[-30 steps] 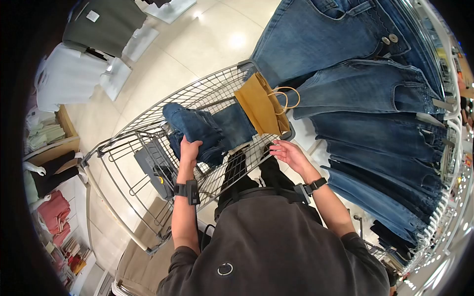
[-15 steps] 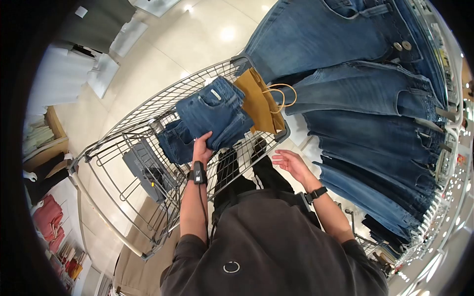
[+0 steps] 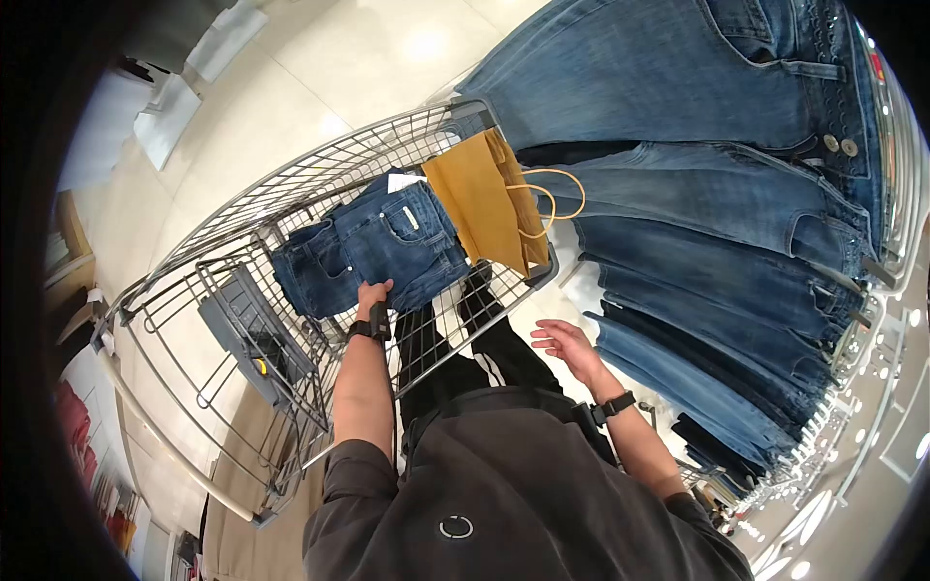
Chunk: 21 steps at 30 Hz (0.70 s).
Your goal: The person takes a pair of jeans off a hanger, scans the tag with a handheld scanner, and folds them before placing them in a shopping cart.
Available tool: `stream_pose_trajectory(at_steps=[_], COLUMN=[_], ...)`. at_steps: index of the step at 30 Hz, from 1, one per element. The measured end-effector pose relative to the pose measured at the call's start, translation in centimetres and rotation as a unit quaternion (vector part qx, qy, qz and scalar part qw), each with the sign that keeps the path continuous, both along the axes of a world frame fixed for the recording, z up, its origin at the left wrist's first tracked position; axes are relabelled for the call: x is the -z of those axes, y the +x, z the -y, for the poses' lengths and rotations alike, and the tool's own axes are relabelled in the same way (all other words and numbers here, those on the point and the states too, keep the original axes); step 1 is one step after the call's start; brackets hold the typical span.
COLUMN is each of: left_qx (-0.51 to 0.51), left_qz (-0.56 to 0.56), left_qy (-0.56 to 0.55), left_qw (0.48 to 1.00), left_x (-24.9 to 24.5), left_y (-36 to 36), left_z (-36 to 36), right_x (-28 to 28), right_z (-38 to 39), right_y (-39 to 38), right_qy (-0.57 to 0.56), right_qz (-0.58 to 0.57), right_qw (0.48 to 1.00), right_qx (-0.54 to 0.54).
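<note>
Folded blue jeans [image 3: 387,237] with a white tag lie in a wire shopping cart [image 3: 218,218], partly over darker folded jeans [image 3: 315,271]. My left hand [image 3: 374,295] is at their near edge, thumb and fingers closed on the cloth; part of the fingers is hidden. Against the cart's far right end stands a brown paper bag [image 3: 480,198], its handles leaning right. My right hand [image 3: 570,349] hangs in the air right of the cart, fingers apart and holding nothing.
Jeans [image 3: 678,203] hang in a long row on a rack at the right, close to the cart's end. A grey plastic seat panel [image 3: 254,334] is in the cart's left part. Shelves with folded clothes line the left edge.
The upper jeans have come down and left and now lie flatter in the cart, my left hand moving with them. The right hand remains apart from everything.
</note>
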<state>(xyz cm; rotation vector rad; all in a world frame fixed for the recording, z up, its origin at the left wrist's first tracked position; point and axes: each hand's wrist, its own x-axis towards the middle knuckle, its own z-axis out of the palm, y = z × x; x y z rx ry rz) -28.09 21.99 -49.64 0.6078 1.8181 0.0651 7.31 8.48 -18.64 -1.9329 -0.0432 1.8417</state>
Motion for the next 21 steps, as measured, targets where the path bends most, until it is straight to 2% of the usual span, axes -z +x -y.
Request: stream_pose_trajectory(at_steps=[3, 4, 5, 7, 9, 10, 13, 15, 21], left_qx=[0.068, 0.145, 0.216, 0.279, 0.391, 0.439, 0.506, 0.520, 0.536], left_qz=[-0.168, -0.225, -0.276, -0.179, -0.158, -0.137, -0.145, -0.159, -0.179], left_qy=[-0.001, 0.119, 0.237, 0.405, 0.399, 0.362, 0.265, 0.270, 0.275], left_qw=[0.983, 0.956, 0.906, 0.852, 0.814, 0.811, 0.808, 0.795, 0.778], left_x=[-7.7, -10.2, -11.9, -13.3, -12.2, -10.9, -8.5, -6.4, -5.9], left_y=[2.8, 4.1, 5.4, 8.0, 10.2, 10.6, 11.1, 11.0, 11.9], left_z=[-2.2, -3.1, -4.1, -6.0, -6.2, -6.2, -5.9, -5.4, -5.3], right_x=[0.0, 0.4, 0.7, 0.9, 1.4, 1.4, 1.0, 0.2, -1.7], right_z=[-0.1, 0.2, 0.3, 1.0, 2.1, 2.6, 4.0, 5.3, 10.8], right_y=[0.1, 0.2, 0.4, 0.6, 0.6, 0.5, 0.1, -0.1, -0.6], right_qy=[0.002, 0.005, 0.006, 0.003, -0.007, -0.013, -0.028, -0.026, -0.045], right_qz=[0.015, 0.024, 0.030, 0.042, 0.052, 0.057, 0.083, 0.105, 0.153], right_qw=[1.000, 1.000, 1.000, 0.999, 0.999, 0.998, 0.996, 0.994, 0.982], right_qx=[-0.007, 0.004, -0.001, -0.010, -0.004, 0.000, 0.013, 0.025, 0.101])
